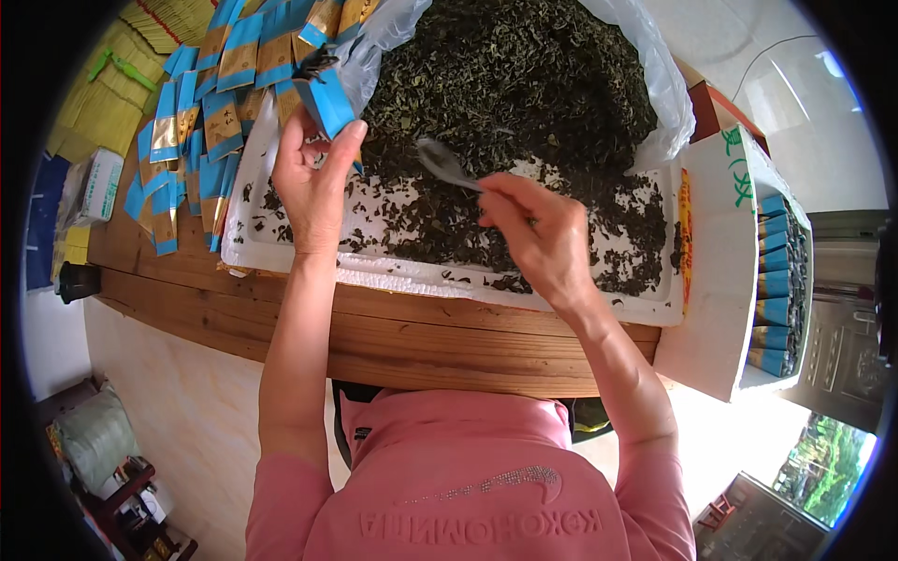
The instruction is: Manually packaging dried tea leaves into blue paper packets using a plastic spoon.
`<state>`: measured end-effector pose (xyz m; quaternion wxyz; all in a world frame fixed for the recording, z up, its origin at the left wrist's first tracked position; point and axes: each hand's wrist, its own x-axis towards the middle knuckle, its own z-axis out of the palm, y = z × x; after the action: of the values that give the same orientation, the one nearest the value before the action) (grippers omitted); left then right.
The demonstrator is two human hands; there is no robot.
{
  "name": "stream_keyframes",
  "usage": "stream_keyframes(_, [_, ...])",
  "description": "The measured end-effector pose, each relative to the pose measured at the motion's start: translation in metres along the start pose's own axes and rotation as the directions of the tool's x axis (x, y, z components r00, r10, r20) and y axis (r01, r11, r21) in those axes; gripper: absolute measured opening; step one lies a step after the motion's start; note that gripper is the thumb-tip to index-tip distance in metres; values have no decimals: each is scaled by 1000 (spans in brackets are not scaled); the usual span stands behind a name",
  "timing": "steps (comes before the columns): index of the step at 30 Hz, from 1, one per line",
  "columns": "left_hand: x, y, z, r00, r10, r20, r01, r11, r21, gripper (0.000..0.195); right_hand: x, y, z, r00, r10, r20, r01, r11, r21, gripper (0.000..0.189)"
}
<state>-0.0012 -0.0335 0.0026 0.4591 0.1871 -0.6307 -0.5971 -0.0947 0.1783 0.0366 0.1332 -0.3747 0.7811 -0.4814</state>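
My left hand (312, 161) grips a small blue-and-gold packet (330, 105) between thumb and fingers. Dark tea leaves (317, 64) poke out of the packet's top end. My right hand (537, 228) holds a spoon (443, 160) by its handle, and the bowl hovers over or touches the leaves; which one I cannot tell. Behind the spoon rises a large heap of dark dried tea leaves (505, 77) in a clear plastic bag (666, 105). Below both hands, a white foam tray (295, 261) carries scattered loose leaves.
Several flat blue-and-gold packets (224, 123) lie piled on the wooden table (449, 340) at left. A white foam box (715, 280) at the right holds a row of filled packets (775, 280). A black cup (78, 282) sits at the table's left edge, near a small white box (102, 186).
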Motion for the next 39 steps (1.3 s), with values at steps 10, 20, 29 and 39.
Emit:
stream_keyframes(10, [-1, -1, -1, 997, 36, -68, -29, 994, 101, 51, 53, -3, 84, 998, -37, 50, 25, 974, 223, 18])
stream_keyframes(20, [-4, 3, -3, 997, 3, -74, 0, 999, 43, 49, 50, 14, 40, 977, 185, -107, -170, 976, 135, 19])
stream_keyframes(29, [-4, 0, -2, 999, -14, -48, 18, 995, 100, 45, 14, -14, 30, 995, 92, 42, -99, 970, 220, 19])
stream_keyframes(39, [-5, -4, 0, 998, -69, 11, 67, 985, 159, 44, 25, 18, 22, 983, 152, -104, -149, 988, 41, 17])
